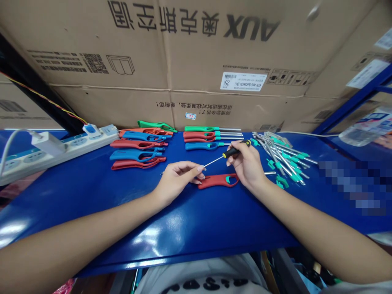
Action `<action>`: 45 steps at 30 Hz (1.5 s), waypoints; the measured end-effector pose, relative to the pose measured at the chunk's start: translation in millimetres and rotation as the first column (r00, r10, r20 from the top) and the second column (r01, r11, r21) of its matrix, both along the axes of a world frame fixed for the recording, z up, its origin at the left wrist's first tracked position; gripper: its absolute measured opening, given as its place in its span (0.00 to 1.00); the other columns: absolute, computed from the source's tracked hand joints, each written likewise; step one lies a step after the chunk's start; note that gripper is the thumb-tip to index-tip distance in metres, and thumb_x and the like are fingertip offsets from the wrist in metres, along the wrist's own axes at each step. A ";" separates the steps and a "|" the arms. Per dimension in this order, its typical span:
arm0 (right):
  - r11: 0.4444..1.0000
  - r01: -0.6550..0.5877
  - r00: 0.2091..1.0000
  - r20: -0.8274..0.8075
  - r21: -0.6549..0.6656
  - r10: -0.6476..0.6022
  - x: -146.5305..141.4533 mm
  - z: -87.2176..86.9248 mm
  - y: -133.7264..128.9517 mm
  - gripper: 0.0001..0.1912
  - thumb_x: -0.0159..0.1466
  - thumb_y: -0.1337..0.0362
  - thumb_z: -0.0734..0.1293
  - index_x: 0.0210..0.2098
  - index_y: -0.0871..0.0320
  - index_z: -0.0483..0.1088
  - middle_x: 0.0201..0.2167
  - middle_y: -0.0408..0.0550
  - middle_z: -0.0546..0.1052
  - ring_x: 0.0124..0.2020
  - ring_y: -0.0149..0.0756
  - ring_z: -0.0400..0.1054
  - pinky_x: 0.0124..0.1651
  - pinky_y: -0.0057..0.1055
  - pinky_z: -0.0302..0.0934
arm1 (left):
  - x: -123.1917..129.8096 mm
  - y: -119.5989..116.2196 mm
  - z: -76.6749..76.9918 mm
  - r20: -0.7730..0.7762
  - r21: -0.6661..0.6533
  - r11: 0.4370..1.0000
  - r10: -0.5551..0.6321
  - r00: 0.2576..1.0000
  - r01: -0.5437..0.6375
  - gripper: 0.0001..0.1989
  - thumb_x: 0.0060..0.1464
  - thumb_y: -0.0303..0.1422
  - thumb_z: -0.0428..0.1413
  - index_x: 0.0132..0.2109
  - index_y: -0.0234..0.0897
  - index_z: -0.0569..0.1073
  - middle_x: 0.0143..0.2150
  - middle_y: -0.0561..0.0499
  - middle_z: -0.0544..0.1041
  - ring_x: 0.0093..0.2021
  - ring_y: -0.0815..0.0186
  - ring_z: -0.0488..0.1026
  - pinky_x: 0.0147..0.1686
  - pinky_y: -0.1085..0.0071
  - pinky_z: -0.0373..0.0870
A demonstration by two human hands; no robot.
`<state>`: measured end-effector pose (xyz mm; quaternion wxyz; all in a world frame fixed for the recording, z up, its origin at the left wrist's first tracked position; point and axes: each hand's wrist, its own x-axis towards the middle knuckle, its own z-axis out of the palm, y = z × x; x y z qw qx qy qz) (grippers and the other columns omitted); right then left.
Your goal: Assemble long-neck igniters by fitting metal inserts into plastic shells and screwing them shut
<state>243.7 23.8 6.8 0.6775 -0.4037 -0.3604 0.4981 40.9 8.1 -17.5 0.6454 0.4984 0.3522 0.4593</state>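
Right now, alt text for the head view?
Right hand holds a black-and-yellow screwdriver, its shaft reaching the left hand, near a red utility lighter on a blue table. Beyond lie multicolored lighter bodies and green-fitted metal tubes, before an AUX cardboard carton.

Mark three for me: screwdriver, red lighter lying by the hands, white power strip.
Screwdriver (231, 152): head view, on the black handle.
Red lighter (214, 181): head view, on the red body.
White power strip (73, 150): head view, on the side facing the camera.
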 end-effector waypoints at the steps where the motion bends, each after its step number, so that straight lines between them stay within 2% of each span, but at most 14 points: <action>1: 1.000 -0.005 1.000 0.018 0.019 0.005 0.3 1.2 -1.0 0.09 0.51 0.62 0.74 0.25 0.58 0.69 0.21 0.40 0.73 0.16 0.27 0.64 0.17 0.26 0.64 | 0.0 0.0 -0.3 -0.002 0.001 1.000 0.008 1.000 -0.008 0.14 0.46 0.40 0.71 0.35 0.33 0.83 0.28 0.50 0.82 0.27 0.70 0.78 0.30 0.76 0.78; 7: 0.993 0.009 0.999 0.036 0.117 -0.014 6.5 8.1 -2.2 0.06 0.53 0.64 0.71 0.27 0.56 0.68 0.22 0.39 0.73 0.15 0.27 0.63 0.15 0.26 0.60 | -1.1 0.3 -1.1 0.026 0.017 0.998 0.055 0.998 -0.055 0.12 0.46 0.38 0.71 0.35 0.35 0.83 0.28 0.50 0.82 0.28 0.70 0.78 0.29 0.78 0.77; 12: 0.988 0.056 0.998 0.028 0.145 -0.060 11.9 12.8 1.6 0.06 0.54 0.65 0.70 0.26 0.56 0.67 0.22 0.38 0.72 0.15 0.26 0.62 0.15 0.25 0.59 | -2.0 0.2 -0.6 0.024 0.044 0.999 0.025 0.999 -0.026 0.10 0.48 0.37 0.70 0.36 0.35 0.83 0.29 0.50 0.82 0.29 0.70 0.78 0.30 0.77 0.78; 23: 0.992 0.029 0.999 0.025 0.122 -0.032 9.3 13.4 -2.8 0.07 0.53 0.64 0.72 0.25 0.55 0.69 0.24 0.40 0.72 0.15 0.27 0.62 0.15 0.28 0.58 | -1.2 -1.2 1.2 -0.055 0.092 0.996 0.024 0.998 -0.019 0.12 0.47 0.38 0.70 0.35 0.35 0.82 0.29 0.50 0.82 0.28 0.68 0.77 0.31 0.72 0.78; 29: 0.993 0.028 0.996 0.075 0.119 -0.037 9.3 14.8 -2.7 0.08 0.52 0.61 0.72 0.27 0.54 0.68 0.24 0.39 0.72 0.15 0.25 0.62 0.15 0.27 0.58 | -2.0 -0.7 0.8 -0.108 0.126 0.992 0.027 0.994 -0.013 0.14 0.47 0.40 0.69 0.36 0.35 0.82 0.31 0.49 0.82 0.28 0.67 0.77 0.30 0.71 0.77; 41: 0.979 0.007 0.994 0.105 0.201 -0.028 8.7 18.5 -7.0 0.06 0.55 0.63 0.72 0.27 0.53 0.71 0.23 0.39 0.73 0.15 0.27 0.62 0.15 0.27 0.58 | -2.2 -2.0 3.3 -0.167 0.164 0.986 0.007 0.986 0.021 0.11 0.49 0.39 0.69 0.34 0.36 0.82 0.29 0.50 0.81 0.25 0.70 0.74 0.27 0.75 0.73; 45: 0.970 -0.056 0.985 0.170 0.238 0.016 10.1 21.7 -8.6 0.09 0.57 0.60 0.74 0.29 0.54 0.70 0.24 0.39 0.73 0.14 0.27 0.63 0.15 0.28 0.60 | -1.7 -2.7 2.5 -0.219 0.175 0.983 -0.006 0.976 0.046 0.11 0.50 0.39 0.68 0.35 0.36 0.82 0.28 0.50 0.81 0.26 0.70 0.73 0.28 0.74 0.72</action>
